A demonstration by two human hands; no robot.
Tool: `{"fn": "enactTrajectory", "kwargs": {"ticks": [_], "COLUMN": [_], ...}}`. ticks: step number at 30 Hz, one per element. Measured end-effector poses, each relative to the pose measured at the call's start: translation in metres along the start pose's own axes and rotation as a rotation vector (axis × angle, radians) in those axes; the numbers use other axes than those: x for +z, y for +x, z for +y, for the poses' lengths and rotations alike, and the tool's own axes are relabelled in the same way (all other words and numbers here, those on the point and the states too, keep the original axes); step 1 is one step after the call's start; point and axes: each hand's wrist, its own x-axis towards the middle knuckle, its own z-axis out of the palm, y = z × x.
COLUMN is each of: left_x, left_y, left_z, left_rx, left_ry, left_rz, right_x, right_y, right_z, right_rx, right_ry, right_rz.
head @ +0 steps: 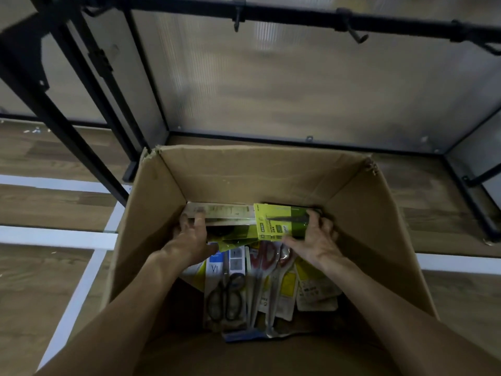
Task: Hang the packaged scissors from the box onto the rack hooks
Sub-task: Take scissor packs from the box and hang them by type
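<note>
Black metal makes up the rack (298, 19), the biggest thing in view. Its top rail runs across the upper edge, and a cloudy translucent panel (298, 85) fills the frame behind it. Below it lies a wood-plank floor (40, 158) crossed by white lines (54, 237).

An open cardboard box (271, 172) stands on that floor, just in front of the rack's foot. Both forearms reach down into it. Packaged scissors lie in a loose heap on the box bottom. Among them are a black-handled pair (226, 297) on a card and, beside it, a red-handled pair (264, 256).

Against the far wall of the box a pale pack (222, 211) lies flat. The blur makes it hard to say whether it is one pack or a small stack. To its right a green pack (279, 222) is raised above the heap, still inside the box.

The right hand (317, 240) grips the green pack at its right end, with fingers curled over the far edge and the thumb under the near one. The left hand (189, 237) reaches forward with fairly straight fingers, their tips resting on the pale pack.

Two bare hooks (236, 23) (357, 36) hang from the rail, well above the box.
</note>
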Motion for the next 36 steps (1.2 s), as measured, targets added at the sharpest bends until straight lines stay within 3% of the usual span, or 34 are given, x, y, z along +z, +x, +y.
{"fn": "enactTrajectory", "kwargs": {"ticks": [12, 16, 18, 20, 22, 27, 33, 36], "left_x": [0.031, 0.039, 0.035, 0.029, 0.026, 0.036, 0.034, 0.031], "left_y": [0.021, 0.016, 0.013, 0.015, 0.021, 0.016, 0.0, -0.028], "left_z": [0.006, 0.012, 0.015, 0.013, 0.007, -0.009, -0.024, -0.022], "left_rx": [-0.062, -0.071, -0.045, 0.009, 0.054, 0.061, -0.083, -0.099], "left_ry": [0.088, 0.139, 0.242, 0.318, 0.301, 0.37, -0.165, -0.465], "left_rz": [-0.016, 0.04, 0.107, 0.193, 0.171, 0.014, -0.276, -0.452], "right_x": [0.031, 0.038, 0.04, 0.034, 0.025, 0.009, 0.027, 0.026], "right_y": [0.023, 0.007, -0.003, -0.003, 0.008, 0.038, -0.005, -0.019], "right_z": [0.024, 0.018, 0.016, 0.011, 0.006, 0.011, 0.007, 0.008], "right_rx": [0.125, 0.052, -0.025, -0.097, -0.173, -0.308, -0.251, -0.189], "right_ry": [0.23, 0.231, 0.114, -0.152, -0.352, -0.418, -0.702, -0.667], "right_rz": [0.076, 0.033, -0.013, 0.068, 0.161, -0.063, -0.215, -0.253]}}
